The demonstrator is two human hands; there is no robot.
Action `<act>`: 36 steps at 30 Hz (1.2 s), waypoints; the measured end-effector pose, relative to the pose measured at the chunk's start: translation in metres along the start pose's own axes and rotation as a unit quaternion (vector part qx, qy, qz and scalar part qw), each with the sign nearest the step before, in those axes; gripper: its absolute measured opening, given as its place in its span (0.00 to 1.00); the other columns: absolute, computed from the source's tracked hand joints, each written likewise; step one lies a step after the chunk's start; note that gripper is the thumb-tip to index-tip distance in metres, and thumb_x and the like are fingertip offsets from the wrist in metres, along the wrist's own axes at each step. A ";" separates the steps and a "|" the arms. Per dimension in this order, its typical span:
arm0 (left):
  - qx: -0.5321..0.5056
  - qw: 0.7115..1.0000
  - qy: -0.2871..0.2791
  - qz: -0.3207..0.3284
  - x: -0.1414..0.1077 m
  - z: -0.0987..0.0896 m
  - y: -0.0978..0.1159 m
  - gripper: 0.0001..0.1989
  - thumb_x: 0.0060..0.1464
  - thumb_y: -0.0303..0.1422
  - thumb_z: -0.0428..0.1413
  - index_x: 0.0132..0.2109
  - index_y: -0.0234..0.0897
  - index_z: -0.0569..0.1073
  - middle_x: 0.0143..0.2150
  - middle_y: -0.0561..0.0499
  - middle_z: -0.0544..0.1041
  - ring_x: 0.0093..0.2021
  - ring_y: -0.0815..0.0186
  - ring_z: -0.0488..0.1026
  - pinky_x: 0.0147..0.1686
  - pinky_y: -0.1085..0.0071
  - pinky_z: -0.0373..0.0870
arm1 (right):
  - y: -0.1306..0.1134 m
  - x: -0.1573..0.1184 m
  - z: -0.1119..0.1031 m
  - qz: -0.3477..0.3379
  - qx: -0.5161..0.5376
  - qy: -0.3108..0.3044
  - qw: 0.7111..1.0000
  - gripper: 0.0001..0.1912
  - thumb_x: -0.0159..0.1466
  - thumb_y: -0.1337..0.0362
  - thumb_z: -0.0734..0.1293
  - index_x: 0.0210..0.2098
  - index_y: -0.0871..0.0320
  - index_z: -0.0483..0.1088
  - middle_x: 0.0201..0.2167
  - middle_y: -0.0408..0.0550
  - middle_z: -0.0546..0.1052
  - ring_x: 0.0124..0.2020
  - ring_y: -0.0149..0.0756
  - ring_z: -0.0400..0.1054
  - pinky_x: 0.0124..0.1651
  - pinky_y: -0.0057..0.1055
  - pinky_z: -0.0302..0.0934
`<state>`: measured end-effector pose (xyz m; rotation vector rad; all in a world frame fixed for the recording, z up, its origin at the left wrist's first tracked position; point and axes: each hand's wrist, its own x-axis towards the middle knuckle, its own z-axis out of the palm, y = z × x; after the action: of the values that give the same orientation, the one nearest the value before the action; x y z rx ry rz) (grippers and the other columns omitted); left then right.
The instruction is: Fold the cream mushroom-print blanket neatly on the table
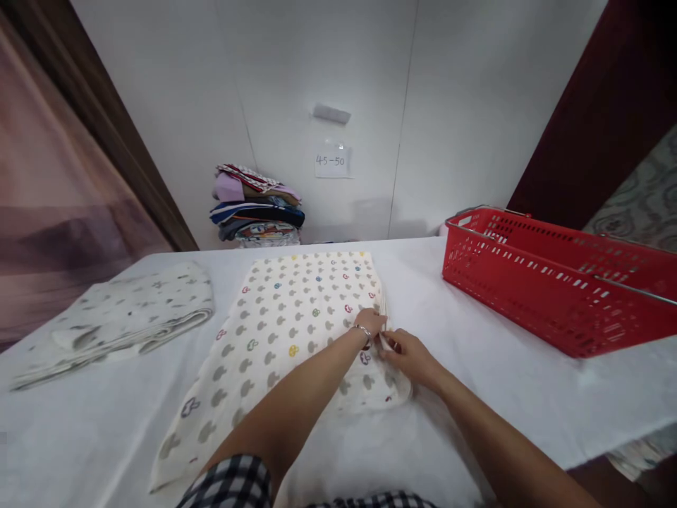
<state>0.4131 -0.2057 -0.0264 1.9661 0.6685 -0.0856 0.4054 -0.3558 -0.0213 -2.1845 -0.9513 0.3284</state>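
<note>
A cream cloth (304, 310) printed with grey and coloured mushrooms lies folded in layers on the white-covered table (455, 395). Its right edge is in both my hands. My left hand (371, 322), with a bracelet at the wrist, reaches across the cloth and is closed on the layered edge. Just nearer to me, my right hand (407, 353) pinches the same edge between thumb and fingers. The cloth's near right corner bulges in a rounded fold below my right hand.
Another folded white patterned cloth (142, 303) lies at the left. A red perforated basket (518, 282) with metal handles stands at the right. Behind the table's far edge is a stack of folded fabrics (258, 212), against a wall with a paper sign (332, 162).
</note>
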 end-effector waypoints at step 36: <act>0.025 1.000 -0.009 -0.011 -0.012 -0.009 0.008 0.05 0.47 0.32 0.51 0.29 0.35 0.70 0.24 0.52 0.72 0.22 0.68 0.71 0.22 0.75 0.67 | 0.057 0.071 -0.016 0.143 0.081 0.117 0.979 0.02 0.48 0.67 0.64 0.20 0.58 0.66 0.22 0.45 0.71 0.30 0.34 0.64 0.33 0.28 0.53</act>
<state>0.4051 -0.2061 -0.0115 2.0044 0.6823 -0.1356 0.4929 -0.3402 -0.0466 -2.1516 -0.4648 0.2640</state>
